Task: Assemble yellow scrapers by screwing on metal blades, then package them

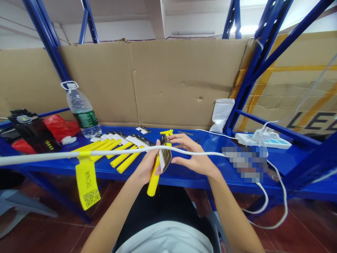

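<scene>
A bowed card beside a held yellow handle could crease or slip

The yellow handle is well to the right of the water bottle and nearer the wearer, with its bare end pointing down toward the lap. The card sits against its upper part, bent so that a brownish inner face shows. The likeliest trouble is a lasting crease or torn edge, caused by pressing on that bend. A loose hold could also let the handle turn and the card slide askew.

The left hand is closed on the handle, thumb up, and pins the card against it; its forearm slants up from the bottle's near side. The right hand, farther right of the bottle, has its fingers spread apart and curved around the card's free side, thumb below, wrist bent inward. Whether its fingertips touch cannot be told.

A white cord crosses the view from the bottle's near side past both hands; should it lie close to them, it could snag a finger. The row of yellow handles, just right of the bottle and nearer the wearer, lies fanned closely, so a careless left elbow might scatter it.
</scene>
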### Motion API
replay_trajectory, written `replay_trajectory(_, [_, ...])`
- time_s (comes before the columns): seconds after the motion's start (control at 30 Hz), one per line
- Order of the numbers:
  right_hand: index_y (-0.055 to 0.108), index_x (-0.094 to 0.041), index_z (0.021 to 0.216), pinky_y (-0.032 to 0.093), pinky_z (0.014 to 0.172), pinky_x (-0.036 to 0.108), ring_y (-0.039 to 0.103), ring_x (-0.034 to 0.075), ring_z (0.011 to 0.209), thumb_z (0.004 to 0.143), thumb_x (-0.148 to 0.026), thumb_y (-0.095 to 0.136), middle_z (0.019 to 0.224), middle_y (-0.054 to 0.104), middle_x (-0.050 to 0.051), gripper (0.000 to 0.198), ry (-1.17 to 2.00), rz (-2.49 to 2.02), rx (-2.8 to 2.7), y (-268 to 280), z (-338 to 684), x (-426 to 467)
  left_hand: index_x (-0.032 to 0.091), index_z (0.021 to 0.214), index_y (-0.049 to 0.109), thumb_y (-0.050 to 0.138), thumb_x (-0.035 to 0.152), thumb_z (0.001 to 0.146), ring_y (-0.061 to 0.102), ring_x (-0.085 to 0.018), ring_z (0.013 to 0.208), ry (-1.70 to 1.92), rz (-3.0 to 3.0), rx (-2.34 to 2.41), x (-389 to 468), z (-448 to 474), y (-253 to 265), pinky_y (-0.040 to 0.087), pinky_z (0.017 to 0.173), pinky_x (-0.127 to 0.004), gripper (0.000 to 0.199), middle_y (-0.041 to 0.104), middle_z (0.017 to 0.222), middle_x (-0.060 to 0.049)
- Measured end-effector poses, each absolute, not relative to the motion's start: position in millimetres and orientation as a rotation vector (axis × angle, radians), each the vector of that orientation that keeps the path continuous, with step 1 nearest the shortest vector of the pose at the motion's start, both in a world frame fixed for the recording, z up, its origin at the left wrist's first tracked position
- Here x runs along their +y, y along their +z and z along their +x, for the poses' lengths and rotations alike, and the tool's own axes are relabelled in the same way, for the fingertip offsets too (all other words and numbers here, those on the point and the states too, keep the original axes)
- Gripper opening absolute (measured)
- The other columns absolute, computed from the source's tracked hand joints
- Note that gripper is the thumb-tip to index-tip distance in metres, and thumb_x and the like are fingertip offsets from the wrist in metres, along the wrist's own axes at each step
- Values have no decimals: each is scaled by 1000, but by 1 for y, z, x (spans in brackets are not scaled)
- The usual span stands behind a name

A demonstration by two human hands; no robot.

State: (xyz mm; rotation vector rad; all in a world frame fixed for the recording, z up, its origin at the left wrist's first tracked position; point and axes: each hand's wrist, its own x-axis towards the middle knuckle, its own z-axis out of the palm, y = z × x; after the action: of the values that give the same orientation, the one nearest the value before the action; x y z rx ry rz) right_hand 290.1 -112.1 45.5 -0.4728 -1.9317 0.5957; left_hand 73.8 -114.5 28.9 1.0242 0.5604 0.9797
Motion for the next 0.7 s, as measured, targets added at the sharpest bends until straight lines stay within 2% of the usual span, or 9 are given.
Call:
replay_trajectory(0.1, [80, -32, 124, 56, 125, 55, 64, 31, 149, 102, -35, 85, 153, 68, 10, 23, 372, -528, -1942, 48, 287, -114, 19, 71, 58, 84, 79, 89, 33, -6, 30, 865, 976, 504, -111, 74, 26, 24, 32, -17, 68, 45, 44, 6])
replay_trajectory(0.17, [81, -30, 115, 54, 127, 55, 62, 31, 152, 107, -32, 78, 157, 67, 11, 9, 298, -526, -1990, 50, 287, -114, 18, 77, 62, 83, 75, 92, 30, -6, 31, 786, 967, 452, -110, 74, 23, 22, 31, -17, 62, 48, 45, 5])
replay_trajectory(0.23, [80, -28, 112, 56, 124, 53, 66, 30, 148, 111, -30, 72, 155, 70, 11, 9, 300, -496, -2031, 51, 288, -114, 17, 84, 67, 78, 71, 97, 27, -6, 31, 702, 978, 386, -109, 74, 20, 22, 31, -17, 57, 52, 47, 4])
replay_trajectory(0.37, [76, -28, 111, 61, 114, 49, 77, 27, 130, 112, -30, 70, 136, 81, 10, 7, 315, -485, -1987, 52, 292, -114, 16, 89, 70, 72, 67, 101, 27, -7, 31, 604, 1019, 286, -106, 74, 12, 25, 32, -19, 52, 56, 50, 2])
replay_trajectory(0.5, [74, -27, 103, 64, 101, 44, 78, 26, 110, 106, -32, 78, 116, 80, 7, 7, 247, -569, -1805, 53, 293, -113, 15, 93, 73, 65, 73, 102, 35, -9, 33, 624, 1083, 350, -108, 76, 11, 30, 36, -22, 59, 57, 51, 0])
replay_trajectory(0.6, [73, -27, 100, 63, 97, 42, 76, 25, 106, 105, -30, 79, 109, 78, 6, 9, 196, -615, -1682, 52, 295, -111, 15, 98, 72, 66, 77, 101, 43, -10, 37, 735, 1154, 439, -114, 80, 15, 36, 40, -23, 63, 62, 57, -1])
replay_trajectory(0.7, [74, -27, 102, 62, 97, 43, 75, 26, 108, 106, -33, 78, 112, 77, 8, 8, 170, -617, -1637, 52, 297, -112, 18, 102, 66, 70, 76, 100, 47, -9, 40, 906, 1237, 458, -120, 83, 16, 38, 40, -21, 58, 67, 68, -1])
